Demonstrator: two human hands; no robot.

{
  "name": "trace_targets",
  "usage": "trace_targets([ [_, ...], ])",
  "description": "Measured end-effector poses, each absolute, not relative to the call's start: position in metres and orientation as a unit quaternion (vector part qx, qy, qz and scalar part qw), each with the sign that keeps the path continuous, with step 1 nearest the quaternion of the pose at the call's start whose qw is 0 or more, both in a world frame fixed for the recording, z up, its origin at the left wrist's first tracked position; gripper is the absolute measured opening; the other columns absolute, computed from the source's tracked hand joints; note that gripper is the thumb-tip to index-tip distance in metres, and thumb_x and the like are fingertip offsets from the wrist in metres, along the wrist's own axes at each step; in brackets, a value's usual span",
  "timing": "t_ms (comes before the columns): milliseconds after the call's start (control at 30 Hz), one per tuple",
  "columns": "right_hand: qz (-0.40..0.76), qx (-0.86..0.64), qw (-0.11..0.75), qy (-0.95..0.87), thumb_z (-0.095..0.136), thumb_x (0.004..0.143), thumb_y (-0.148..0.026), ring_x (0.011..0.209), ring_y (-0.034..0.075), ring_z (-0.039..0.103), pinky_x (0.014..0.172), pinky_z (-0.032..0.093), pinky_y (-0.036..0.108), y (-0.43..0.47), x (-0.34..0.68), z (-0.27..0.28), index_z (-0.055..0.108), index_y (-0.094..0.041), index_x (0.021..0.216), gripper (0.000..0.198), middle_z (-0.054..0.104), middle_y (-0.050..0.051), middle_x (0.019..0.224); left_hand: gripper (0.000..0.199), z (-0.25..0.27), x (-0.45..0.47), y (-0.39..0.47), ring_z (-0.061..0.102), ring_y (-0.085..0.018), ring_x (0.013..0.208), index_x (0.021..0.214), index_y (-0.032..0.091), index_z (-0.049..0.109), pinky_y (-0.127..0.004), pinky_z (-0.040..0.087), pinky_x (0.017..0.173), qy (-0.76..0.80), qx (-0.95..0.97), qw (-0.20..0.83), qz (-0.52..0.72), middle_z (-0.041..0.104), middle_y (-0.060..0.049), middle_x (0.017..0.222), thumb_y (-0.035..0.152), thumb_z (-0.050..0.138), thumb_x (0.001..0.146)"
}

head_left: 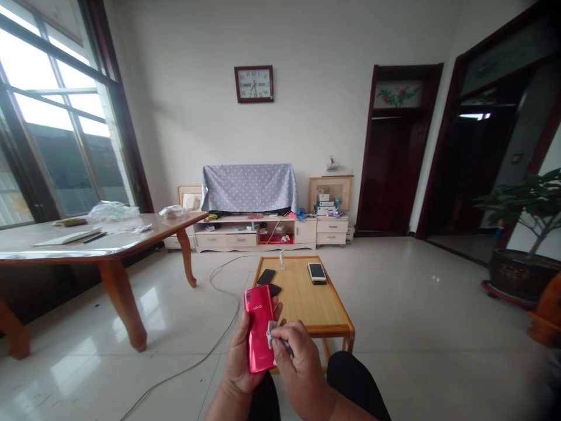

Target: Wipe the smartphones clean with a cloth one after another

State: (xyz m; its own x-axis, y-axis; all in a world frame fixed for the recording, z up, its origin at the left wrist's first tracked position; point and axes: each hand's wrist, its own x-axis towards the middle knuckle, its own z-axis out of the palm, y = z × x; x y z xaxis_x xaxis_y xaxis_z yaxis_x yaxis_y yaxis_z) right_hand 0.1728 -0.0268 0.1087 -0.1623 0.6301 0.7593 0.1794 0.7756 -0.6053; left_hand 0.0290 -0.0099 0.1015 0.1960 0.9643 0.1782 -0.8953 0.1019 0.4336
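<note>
Pale walls and glossy floor tiles surround the low wooden table (315, 310) that stands just in front of us. Far to the left of the low table we see a tall window (83, 117), and between the two a larger table (131, 238) bearing a crumpled plastic bag (111, 210) and a dark pen (95, 237). A thin cable (210, 352) winds over the floor on the low table's left side. Before the low table's near left corner, our left hand (239, 362) is wrapped round a red phone (258, 330), held up with its lettered back toward us. Well beyond the low table we make out a white cabinet (228, 240) under a spotted cover (249, 187). Toward the low table's left edge lie two dark phones (265, 277), and near its far edge a small bottle (281, 262) stands upright. In front of the low table's near edge, our right hand (302, 354) has thumb and fingers pinched together on a whitish cloth (270, 336), which touches the red phone's right side. On the low table's far right part we see a white phone (316, 272) lying on something darker. Well right of the low table stands a potted plant (543, 202).
</note>
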Motion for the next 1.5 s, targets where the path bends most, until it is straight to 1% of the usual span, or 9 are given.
trace_targets([
  [267,0.050,-0.337,0.499,-0.797,0.053,0.096,-0.019,0.075,0.018,0.057,0.067,0.045,0.030,-0.019,0.167,0.096,0.067,-0.024,0.096,0.015,0.057,0.004,0.085,0.059,0.095,0.031,-0.006,0.047,-0.029,0.141,0.152,0.016,0.041,-0.045,0.033,0.121,0.063,0.240,0.759,0.602,0.057,-0.015,0.146,0.048,0.035,0.103],
  [467,0.012,-0.376,0.498,-0.781,0.055,0.093,-0.016,0.081,0.020,0.056,0.072,0.045,0.033,-0.004,0.167,0.106,0.067,-0.024,0.094,0.015,0.059,0.004,0.086,0.069,0.096,0.039,-0.003,0.046,-0.032,0.141,0.152,0.015,0.042,-0.048,0.035,0.119,0.067,0.250,0.784,0.565,0.059,-0.017,0.144,0.060,0.034,0.100],
  [667,0.114,-0.327,0.556,-0.755,0.056,0.092,-0.013,0.103,0.022,0.060,0.087,0.052,0.036,-0.013,0.166,0.096,0.067,-0.027,0.104,0.022,0.059,0.008,0.117,0.072,0.102,0.028,0.005,0.034,-0.028,0.149,0.156,0.016,0.033,-0.043,0.032,0.121,0.042,0.239,0.771,0.590,0.043,-0.013,0.157,0.061,0.032,0.099],
  [833,0.267,-0.315,0.593,-0.692,0.057,0.091,-0.013,0.096,0.019,0.064,0.084,0.056,0.030,-0.016,0.163,0.091,0.064,-0.024,0.099,0.015,0.061,0.006,0.104,0.069,0.105,0.028,0.006,0.044,-0.032,0.143,0.154,0.020,0.039,-0.049,0.036,0.119,0.071,0.231,0.765,0.597,0.053,-0.014,0.150,0.060,0.038,0.099],
  [1000,0.312,-0.309,0.582,-0.684,0.059,0.089,-0.013,0.090,0.018,0.065,0.082,0.056,0.029,-0.021,0.159,0.095,0.065,-0.024,0.094,0.013,0.062,0.004,0.098,0.062,0.110,0.029,0.010,0.046,-0.029,0.142,0.152,0.028,0.042,-0.049,0.033,0.120,0.084,0.222,0.720,0.653,0.056,-0.008,0.148,0.059,0.041,0.098],
  [1133,0.244,-0.307,0.564,-0.727,0.058,0.088,-0.012,0.089,0.017,0.064,0.078,0.055,0.027,-0.021,0.157,0.093,0.067,-0.024,0.091,0.015,0.061,0.005,0.100,0.066,0.103,0.026,0.020,0.031,-0.025,0.151,0.153,0.034,0.039,-0.047,0.022,0.124,0.028,0.254,0.702,0.664,0.047,-0.002,0.156,0.068,0.036,0.095],
  [1267,0.100,-0.321,0.534,-0.775,0.060,0.088,-0.017,0.083,0.018,0.062,0.075,0.053,0.028,-0.019,0.153,0.088,0.069,-0.026,0.090,0.013,0.062,0.004,0.095,0.077,0.088,0.024,0.029,0.023,-0.026,0.154,0.151,0.030,0.042,-0.047,0.016,0.126,-0.013,0.265,0.712,0.650,0.042,-0.004,0.159,0.076,0.031,0.091],
  [1367,0.050,-0.305,0.501,-0.808,0.061,0.090,-0.020,0.079,0.019,0.061,0.071,0.052,0.029,-0.021,0.145,0.085,0.069,-0.027,0.089,0.011,0.063,0.002,0.085,0.079,0.075,0.021,0.030,0.021,-0.027,0.154,0.150,0.025,0.044,-0.049,0.017,0.126,-0.019,0.245,0.709,0.661,0.039,-0.007,0.160,0.076,0.028,0.092],
  [1500,0.071,-0.273,0.479,-0.831,0.062,0.090,-0.022,0.080,0.020,0.061,0.073,0.051,0.028,-0.027,0.135,0.076,0.067,-0.028,0.092,0.008,0.064,0.002,0.085,0.078,0.062,0.014,0.023,0.024,-0.025,0.153,0.146,0.028,0.050,-0.046,0.023,0.125,0.026,0.214,0.746,0.630,0.045,-0.005,0.157,0.078,0.031,0.089],
])
